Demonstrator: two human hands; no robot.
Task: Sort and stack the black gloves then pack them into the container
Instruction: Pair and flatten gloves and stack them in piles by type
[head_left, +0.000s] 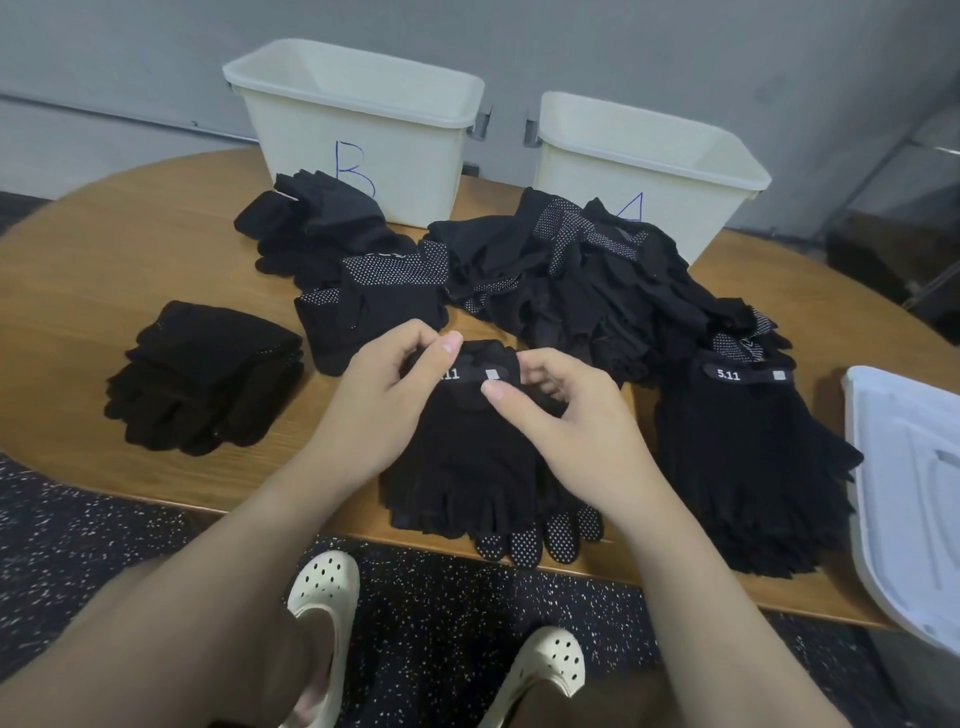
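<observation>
A black fingerless glove (467, 457) with a "5.11" wrist strap lies on a dotted glove at the table's front edge. My left hand (387, 387) pinches the strap's left end and my right hand (566, 410) pinches its right end. A tall stack of 5.11 gloves (748, 467) stands to the right. A neat stack of plain gloves (208, 379) sits at the left. An unsorted heap of gloves (587, 280) spreads across the middle, with more loose gloves (317, 234) before bin B (363, 140). Bin A (649, 171) stands at the back right.
Both cream bins look empty from here. A white plastic lid (914, 493) lies at the table's right edge. The round wooden table (104, 249) shows bare wood at the left. My feet in white clogs (322, 597) stand on the speckled floor below.
</observation>
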